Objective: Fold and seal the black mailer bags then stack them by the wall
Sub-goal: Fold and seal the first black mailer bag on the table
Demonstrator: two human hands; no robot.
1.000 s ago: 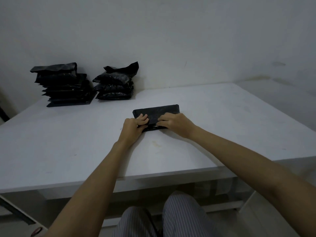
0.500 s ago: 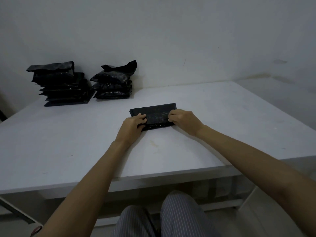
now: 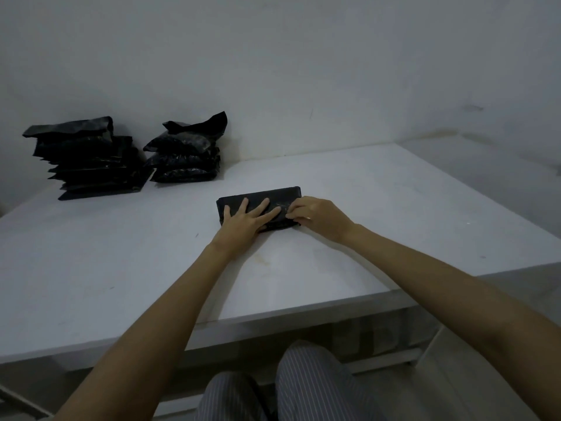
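By the wall (image 3: 273,56), two stacks (image 3: 91,159) flank open table (image 3: 91,253).

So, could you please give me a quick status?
Left hand flat on mailer bag. Right hand pinching its right end. Two stacks by wall.

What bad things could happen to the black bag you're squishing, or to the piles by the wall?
1. The left hand lies flat on the mailer bag while the right hand pinches its right end; if the flat hand lifts too soon, the fold might spring open before it sticks.
2. The right stack by the wall has a loose, curling bag on top, so another bag placed there could slide off.
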